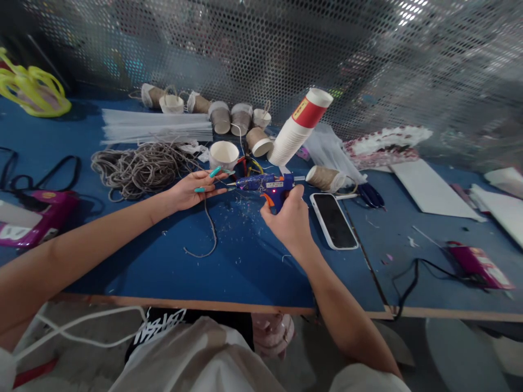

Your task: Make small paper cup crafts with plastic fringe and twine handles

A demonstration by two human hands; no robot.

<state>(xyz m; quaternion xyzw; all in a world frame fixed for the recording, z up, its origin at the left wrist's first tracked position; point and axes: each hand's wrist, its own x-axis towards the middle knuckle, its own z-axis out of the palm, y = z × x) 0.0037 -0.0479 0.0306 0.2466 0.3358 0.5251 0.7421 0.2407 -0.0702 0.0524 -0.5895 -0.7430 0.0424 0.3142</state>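
Right hand (291, 215) grips orange-triggered blue plastic glue gun (266, 183), long axis toward 9 o'clock, tip just beside left hand (188, 190), which apparently pinches thin grey cord (215, 235) trailing toward 6 o'clock.

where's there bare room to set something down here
The widest patch is the near part of the blue table, between the loose string, the right forearm and the front edge, bar small scraps. A smaller one lies between the yellow object and the string pile. Behind the glue gun it's crowded with cups and a cup stack.
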